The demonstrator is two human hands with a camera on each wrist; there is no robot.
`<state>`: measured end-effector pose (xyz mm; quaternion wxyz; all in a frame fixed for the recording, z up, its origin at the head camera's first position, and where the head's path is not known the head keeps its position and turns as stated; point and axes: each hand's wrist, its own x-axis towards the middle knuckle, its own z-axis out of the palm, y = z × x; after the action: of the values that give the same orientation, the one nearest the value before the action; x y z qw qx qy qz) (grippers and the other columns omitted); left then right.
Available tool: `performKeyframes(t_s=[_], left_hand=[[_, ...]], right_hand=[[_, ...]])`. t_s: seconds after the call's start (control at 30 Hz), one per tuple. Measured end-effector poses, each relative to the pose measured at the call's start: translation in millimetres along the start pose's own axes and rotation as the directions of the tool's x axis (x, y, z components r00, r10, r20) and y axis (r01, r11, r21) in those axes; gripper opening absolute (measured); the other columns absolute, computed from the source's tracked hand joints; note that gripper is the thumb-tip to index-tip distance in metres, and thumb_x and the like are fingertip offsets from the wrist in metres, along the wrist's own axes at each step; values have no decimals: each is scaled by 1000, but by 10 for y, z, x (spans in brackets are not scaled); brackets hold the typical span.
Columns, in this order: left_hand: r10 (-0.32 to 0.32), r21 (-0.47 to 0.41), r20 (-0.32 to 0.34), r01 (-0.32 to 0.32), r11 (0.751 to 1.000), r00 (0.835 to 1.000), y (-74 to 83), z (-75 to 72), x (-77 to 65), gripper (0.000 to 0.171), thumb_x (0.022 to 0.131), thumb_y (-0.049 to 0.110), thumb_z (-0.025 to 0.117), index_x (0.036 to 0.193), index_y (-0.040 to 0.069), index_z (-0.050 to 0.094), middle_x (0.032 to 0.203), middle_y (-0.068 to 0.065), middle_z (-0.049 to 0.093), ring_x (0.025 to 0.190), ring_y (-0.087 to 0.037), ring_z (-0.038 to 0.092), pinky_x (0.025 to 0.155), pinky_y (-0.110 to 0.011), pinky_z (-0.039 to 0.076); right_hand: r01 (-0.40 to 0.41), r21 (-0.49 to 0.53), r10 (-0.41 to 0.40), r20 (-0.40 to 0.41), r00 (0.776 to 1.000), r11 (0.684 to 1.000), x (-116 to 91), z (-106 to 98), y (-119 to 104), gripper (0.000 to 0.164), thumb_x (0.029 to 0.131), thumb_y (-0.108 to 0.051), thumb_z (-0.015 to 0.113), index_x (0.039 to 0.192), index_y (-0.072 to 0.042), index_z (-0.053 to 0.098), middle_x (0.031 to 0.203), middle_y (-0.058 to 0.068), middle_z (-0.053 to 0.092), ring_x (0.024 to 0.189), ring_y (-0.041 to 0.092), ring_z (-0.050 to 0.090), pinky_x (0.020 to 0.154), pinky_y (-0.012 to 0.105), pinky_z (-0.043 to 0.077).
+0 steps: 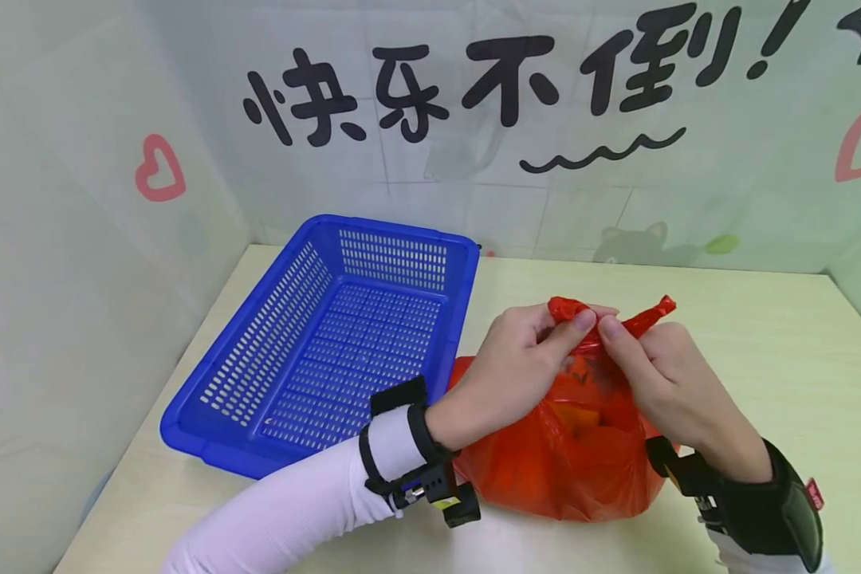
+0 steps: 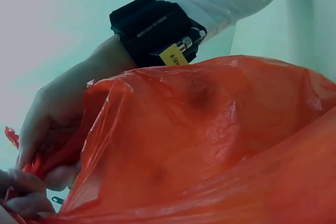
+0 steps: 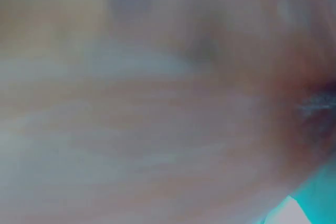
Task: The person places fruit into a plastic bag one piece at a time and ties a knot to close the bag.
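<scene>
A full red plastic bag (image 1: 567, 462) rests on the table, orange shapes showing through its thin film. At its gathered top, my left hand (image 1: 513, 363) pinches one twisted end between thumb and fingers. My right hand (image 1: 674, 383) grips the other twisted end, its thumb close beside the left thumb. In the left wrist view the red bag (image 2: 210, 140) fills most of the picture, with the right hand (image 2: 58, 108) behind its top. The right wrist view is too blurred to make out anything. What lies inside the bag cannot be clearly seen.
A blue plastic basket (image 1: 316, 227) with slotted walls stands left of the bag, close against it. The pale table (image 1: 775, 383) ends at a printed backdrop (image 1: 430, 167) behind and at the left. Black camera straps (image 1: 423, 430) circle the wrists.
</scene>
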<state>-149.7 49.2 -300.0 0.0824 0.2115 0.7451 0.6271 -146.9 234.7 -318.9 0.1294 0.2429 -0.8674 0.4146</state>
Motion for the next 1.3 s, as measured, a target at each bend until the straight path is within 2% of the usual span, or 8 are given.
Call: performKeyframes(t_s=[0.23,0.37,0.5,0.7,0.93,1.07,1.2,1.3], left_hand=[[-39,-130,-8,38,991,999,-49,-50,-39,26,105,21,46,106,-1,61,81,-15,61,71,-13,53,65,-17,44],[-23,-105,12,24,994,1000,-56,-66,-19,25,102,22,53,110,1,64,89,-15,66,78,-13,59,71,-19,49],[-21,-29,-21,21,999,1000,-52,-65,-1,21,97,19,62,109,4,68,90,-12,69,78,-15,60,68,-20,49],[-35,-38,-65,33,999,997,-63,-59,16,16,97,15,61,99,1,69,80,-12,65,76,-20,58,65,-20,45],[47,38,-51,-45,998,998,-60,-75,28,13,96,15,63,93,3,69,77,-10,67,72,-9,60,66,-19,50],[63,80,-15,-61,995,998,-45,-112,11,14,97,14,62,103,4,69,86,-9,72,78,-7,65,73,-19,54],[-18,-48,78,22,999,997,-37,-182,-4,23,102,10,49,117,1,64,100,-14,69,91,-20,65,82,-23,56],[-90,-183,133,113,977,987,-39,-228,1,28,102,8,43,123,1,60,106,-19,65,94,-25,64,85,-30,58]], right_hand=[[-59,55,64,-99,993,997,39,-27,9,49,102,-8,47,52,-10,50,46,-1,31,42,7,28,42,26,25],[-139,73,145,-75,987,988,68,-56,45,44,104,-15,44,65,-5,61,50,-2,36,47,12,35,46,29,29],[-168,101,166,24,986,981,78,-72,83,46,106,-19,41,67,-5,61,53,-1,43,52,15,43,50,27,35],[-169,203,115,253,961,965,75,-82,100,36,107,-20,35,97,-6,67,75,0,63,70,16,58,65,25,47],[-227,168,195,190,962,959,83,-16,33,45,106,-25,42,70,-6,61,56,2,44,54,17,43,53,32,36],[-248,215,213,173,962,945,97,-19,32,48,106,-26,41,70,-3,61,59,4,50,58,19,48,58,31,40],[-254,245,207,204,957,936,111,-53,58,46,107,-26,39,75,-2,62,62,6,51,63,21,50,61,30,41],[-263,248,211,218,953,932,111,-68,80,46,107,-26,39,76,-1,61,62,5,49,64,21,50,61,31,40]])
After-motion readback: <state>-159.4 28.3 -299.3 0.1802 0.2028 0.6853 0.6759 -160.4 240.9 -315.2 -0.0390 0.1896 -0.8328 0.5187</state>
